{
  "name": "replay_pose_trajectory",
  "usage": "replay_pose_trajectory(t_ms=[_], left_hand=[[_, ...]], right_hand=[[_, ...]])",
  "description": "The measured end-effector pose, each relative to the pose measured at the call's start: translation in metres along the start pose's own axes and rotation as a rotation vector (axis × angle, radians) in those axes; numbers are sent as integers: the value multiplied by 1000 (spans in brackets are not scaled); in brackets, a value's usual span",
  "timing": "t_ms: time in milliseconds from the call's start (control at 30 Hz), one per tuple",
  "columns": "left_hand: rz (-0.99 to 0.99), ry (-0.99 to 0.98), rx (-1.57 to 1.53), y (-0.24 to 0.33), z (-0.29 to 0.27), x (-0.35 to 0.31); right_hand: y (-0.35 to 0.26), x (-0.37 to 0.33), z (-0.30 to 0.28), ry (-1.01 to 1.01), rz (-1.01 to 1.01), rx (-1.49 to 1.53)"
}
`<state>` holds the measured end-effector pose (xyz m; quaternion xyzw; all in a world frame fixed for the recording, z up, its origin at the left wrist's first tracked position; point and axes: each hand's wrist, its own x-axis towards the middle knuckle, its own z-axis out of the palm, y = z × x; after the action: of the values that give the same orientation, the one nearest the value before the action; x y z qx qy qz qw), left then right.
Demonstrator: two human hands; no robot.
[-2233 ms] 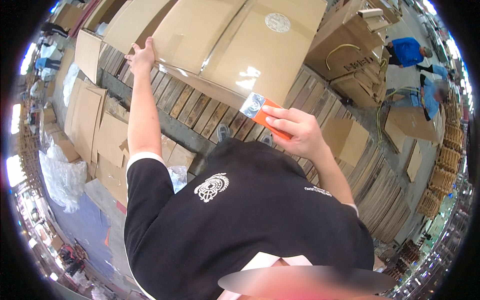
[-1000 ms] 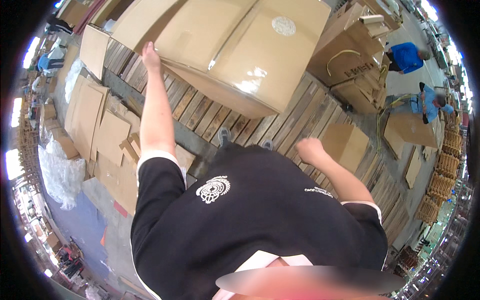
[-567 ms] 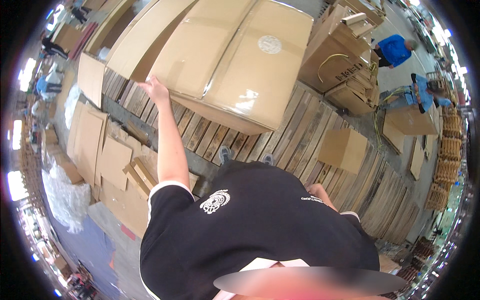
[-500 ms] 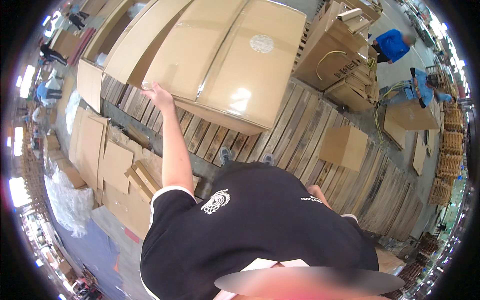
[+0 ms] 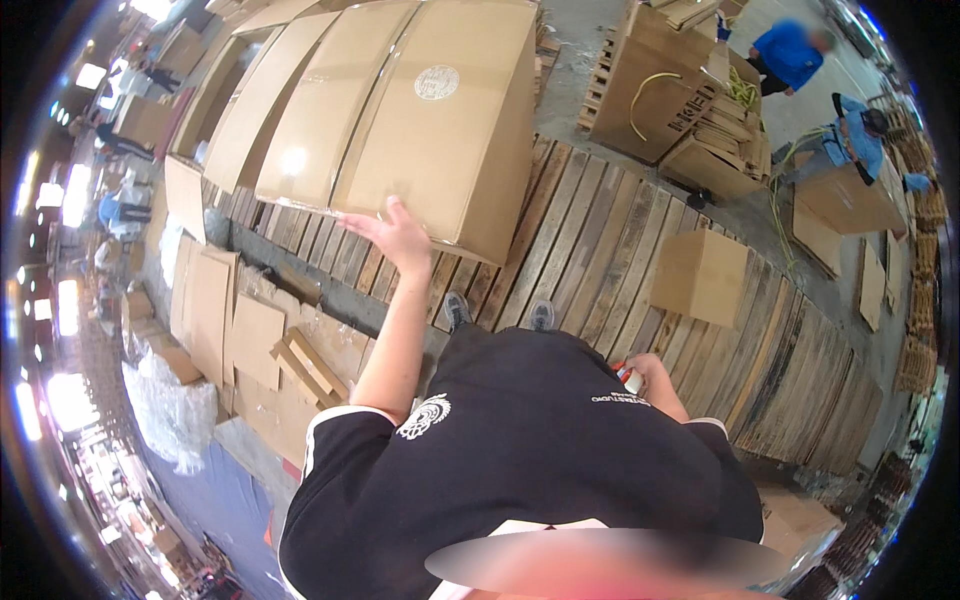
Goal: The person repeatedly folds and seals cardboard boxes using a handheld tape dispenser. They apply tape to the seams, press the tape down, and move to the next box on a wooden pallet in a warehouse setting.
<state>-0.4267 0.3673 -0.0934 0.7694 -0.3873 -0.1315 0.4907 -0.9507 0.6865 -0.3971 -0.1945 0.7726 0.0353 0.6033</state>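
Observation:
A large taped cardboard carton (image 5: pixel 440 130) with a round pale mark stands in front of me on wooden slats, close against other cartons on its left. My left hand (image 5: pixel 398 240) is at the near edge of its top, thumb up and fingers spread, gripping nothing. Whether the palm touches the cardboard I cannot tell. Low beside my right hip, my right hand (image 5: pixel 655 378) is closed around a red and white object (image 5: pixel 630 378). Most of that object is hidden by the hand and my black shirt.
A small carton (image 5: pixel 700 278) sits on the slatted wooden platform (image 5: pixel 590 240) to my right. Beyond stands a pallet with a big box (image 5: pixel 655 85). Two people in blue are at the far right. Flat cardboard (image 5: pixel 255 340) and clear plastic wrap (image 5: pixel 170 410) lie at left.
The large carton has shifted left toward the other cartons, showing more of its right side. My left hand has gone from its left corner to the near edge. The right hand's object now shows.

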Motion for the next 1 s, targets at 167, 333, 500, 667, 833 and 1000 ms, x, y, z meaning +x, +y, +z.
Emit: replay_pose_trajectory(t_ms=[167,333,500,667,833,1000], left_hand=[[138,-39,138,16,11,-58],[240,-52,417,36,3,-66],[431,-139,748,45,-4,-51],[454,-316,847,54,-5,-30],[435,-424,747,67,13,21],[403,-314,838,74,68,97]], right_hand=[[-20,-4,-59,15,-53,-82],[-11,35,-74,123,-68,152],[17,78,-63,15,-124,-9],[30,34,-66,-59,-239,-63],[30,-51,-76,-115,-450,-81],[12,-58,-73,3,-357,-185]])
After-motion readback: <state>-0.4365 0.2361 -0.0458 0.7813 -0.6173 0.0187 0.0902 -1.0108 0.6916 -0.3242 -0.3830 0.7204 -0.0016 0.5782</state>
